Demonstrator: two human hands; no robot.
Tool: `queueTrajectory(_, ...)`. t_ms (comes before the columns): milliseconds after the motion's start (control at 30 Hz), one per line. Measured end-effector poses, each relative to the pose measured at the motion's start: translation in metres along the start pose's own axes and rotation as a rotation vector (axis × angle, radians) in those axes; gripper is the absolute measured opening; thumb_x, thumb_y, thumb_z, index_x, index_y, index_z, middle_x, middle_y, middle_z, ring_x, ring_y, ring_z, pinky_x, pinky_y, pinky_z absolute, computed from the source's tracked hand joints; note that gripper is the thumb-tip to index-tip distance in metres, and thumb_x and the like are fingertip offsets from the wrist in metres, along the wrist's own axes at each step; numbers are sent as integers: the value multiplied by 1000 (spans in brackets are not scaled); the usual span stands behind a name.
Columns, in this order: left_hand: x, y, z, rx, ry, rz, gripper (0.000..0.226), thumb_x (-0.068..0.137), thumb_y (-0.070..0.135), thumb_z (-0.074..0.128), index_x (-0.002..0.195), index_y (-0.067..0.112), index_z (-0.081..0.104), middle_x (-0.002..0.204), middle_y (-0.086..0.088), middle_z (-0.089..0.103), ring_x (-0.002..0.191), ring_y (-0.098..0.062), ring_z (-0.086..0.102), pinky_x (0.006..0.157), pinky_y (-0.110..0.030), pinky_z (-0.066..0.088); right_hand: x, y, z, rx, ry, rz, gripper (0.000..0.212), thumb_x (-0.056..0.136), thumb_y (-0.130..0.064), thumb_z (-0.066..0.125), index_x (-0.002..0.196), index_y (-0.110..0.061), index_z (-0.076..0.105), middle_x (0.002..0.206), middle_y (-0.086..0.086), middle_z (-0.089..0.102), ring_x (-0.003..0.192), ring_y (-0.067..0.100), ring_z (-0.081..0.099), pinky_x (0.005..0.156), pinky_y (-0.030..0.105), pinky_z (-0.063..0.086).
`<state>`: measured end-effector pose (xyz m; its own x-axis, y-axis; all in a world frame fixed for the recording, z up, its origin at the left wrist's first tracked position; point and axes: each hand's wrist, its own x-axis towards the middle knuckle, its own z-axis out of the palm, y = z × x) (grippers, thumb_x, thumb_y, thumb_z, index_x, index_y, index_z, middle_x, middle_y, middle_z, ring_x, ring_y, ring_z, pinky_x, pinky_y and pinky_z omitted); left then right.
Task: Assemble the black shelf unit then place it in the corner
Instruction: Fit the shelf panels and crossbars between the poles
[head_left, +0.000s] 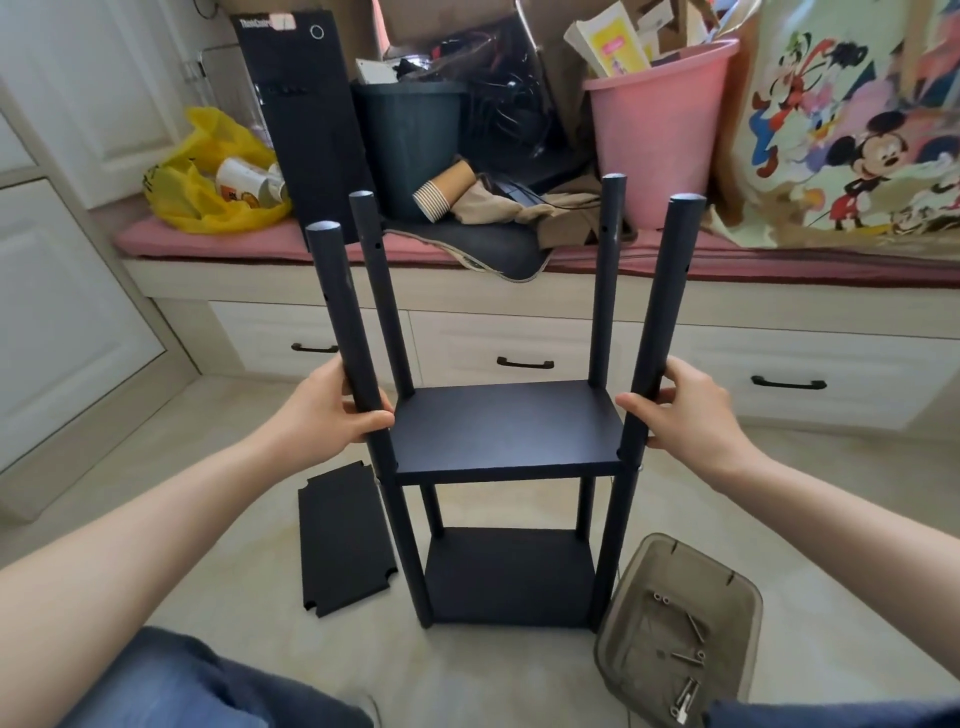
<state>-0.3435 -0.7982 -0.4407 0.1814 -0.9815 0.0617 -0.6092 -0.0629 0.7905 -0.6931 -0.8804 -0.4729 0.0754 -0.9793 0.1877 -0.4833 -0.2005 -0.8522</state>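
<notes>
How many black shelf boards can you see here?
3: upper board between the posts, lower board near the floor, loose board flat on the floor at the left. More may be outside the view.

"ThinkCentre" lettering, partly covered, on black computer tower (306, 104)

Both hands, left (332, 402) and right (685, 405), hold the shelf unit's (506, 431) front posts; a spare panel (345, 538) lies on the floor (519, 675).

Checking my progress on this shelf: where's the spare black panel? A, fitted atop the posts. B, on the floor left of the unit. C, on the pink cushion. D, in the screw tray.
B: the loose panel lies flat on the floor left of the shelf unit.
</notes>
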Motion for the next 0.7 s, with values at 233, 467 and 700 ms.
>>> queueTrajectory(233, -4, -9, -7, -19, 33, -52, 30, 82, 0, 81, 98, 9, 56, 88, -4, 74, 83, -16, 75, 67, -26, 61, -9, -1, 15, 22, 21, -8, 24, 86, -22, 76, 104, -28, 60, 89, -10, 66, 87, 17, 67, 80, 48, 60)
queueTrajectory(467, -9, -17, -12, 76, -20, -57, 29, 81, 5, 83, 98, 7, 60, 87, 0, 76, 81, -7, 73, 64, -19, 57, -19, 2, 20, -63, 0, -30, 25, 86, -21, 75, 97, -29, 54, 88, -11, 64, 84, 12, 65, 76, 45, 61)
queueTrajectory(700, -13, -28, -13, 90, -69, -42, 16, 85, 14, 80, 94, 20, 68, 92, 5, 76, 87, -9, 73, 86, -30, 58, -25, -2, 17, -125, -18, 27, 19, 89, -23, 73, 94, -16, 56, 86, 0, 65, 84, 21, 65, 78, 49, 59)
